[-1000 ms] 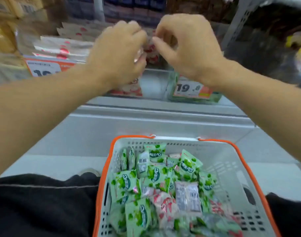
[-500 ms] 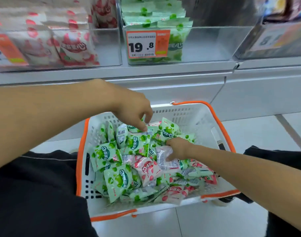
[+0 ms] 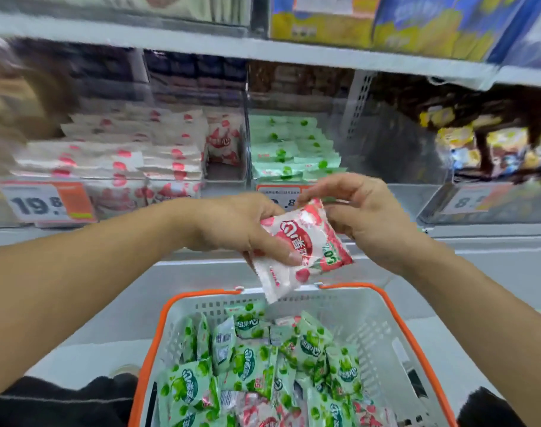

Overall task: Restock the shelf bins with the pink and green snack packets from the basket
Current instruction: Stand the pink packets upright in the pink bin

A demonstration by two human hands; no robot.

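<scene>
A pink packet (image 3: 297, 248) has been lifted out of the basket (image 3: 395, 315), where both hands were digging half a second ago, and is now held above its far rim. It is pinched low by the left hand (image 3: 247, 226) and at its top corner by the right hand (image 3: 364, 217). One more pink item is thus ready for shelving. Just beyond, the pink bin (image 3: 226, 177) is stacked high on its left, with open room at its right end; the green bin (image 3: 349, 180) adjoins it.
</scene>
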